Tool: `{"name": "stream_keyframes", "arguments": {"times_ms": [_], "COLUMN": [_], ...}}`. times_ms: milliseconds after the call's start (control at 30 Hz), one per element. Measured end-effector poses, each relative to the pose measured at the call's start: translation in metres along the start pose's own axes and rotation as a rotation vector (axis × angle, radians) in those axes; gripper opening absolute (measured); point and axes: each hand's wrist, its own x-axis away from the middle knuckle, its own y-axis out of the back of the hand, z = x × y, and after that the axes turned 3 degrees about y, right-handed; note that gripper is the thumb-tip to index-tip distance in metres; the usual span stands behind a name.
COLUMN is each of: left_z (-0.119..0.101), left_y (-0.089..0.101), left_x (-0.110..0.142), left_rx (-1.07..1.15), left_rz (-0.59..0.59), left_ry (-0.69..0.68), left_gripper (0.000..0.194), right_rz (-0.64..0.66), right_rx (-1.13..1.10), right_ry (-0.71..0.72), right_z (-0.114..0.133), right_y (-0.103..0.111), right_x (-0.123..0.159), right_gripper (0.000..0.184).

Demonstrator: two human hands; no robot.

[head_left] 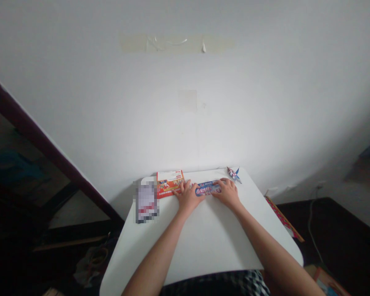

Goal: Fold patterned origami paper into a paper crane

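A long, narrow blue strip [208, 188] with white and pink lettering lies across the far part of the white table, between my hands. My left hand [188, 198] has its thumb and forefinger at the strip's left end. The other fingers are spread, reaching onto the lower right corner of a red and orange printed packet [168, 190]. At the strip's right end is my right hand [228, 193], its thumb on the near edge and fingers on the far edge. Both palms face down, hiding the strip's ends.
A blurred-out phone-like object [146, 201] lies at the table's left edge. A crumpled blue and white wrapper [234, 174] rests at the far right corner. The white table [216, 242] meets the wall behind. A cable [311, 222] runs down at the right.
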Motion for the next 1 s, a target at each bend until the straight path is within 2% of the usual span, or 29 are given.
{"name": "stream_keyframes", "arguments": {"times_ms": [267,500,733,1000], "left_z": [0.012,0.017,0.023,0.029], "left_y": [0.013,0.02,0.027,0.028], "left_x": [-0.003,-0.005,-0.007,-0.011], "left_rx": [0.003,-0.016,-0.028,0.007], "left_rz": [0.092,0.116,0.16,0.19], "left_ry": [-0.007,-0.028,-0.044,-0.043], "left_gripper": [0.048,0.054,0.049,0.051], "right_rz": [0.077,0.134,0.178,0.172], "right_rx": [0.001,0.019,0.056,0.039], "right_ry": [-0.024,-0.009,0.008,0.009], "right_z": [-0.011,-0.021,-0.026,-0.024], "right_y": [0.006,0.007,0.006,0.008], "right_x": [-0.008,-0.014,-0.017,-0.015], "right_gripper": [0.044,0.041,0.049,0.055]}}
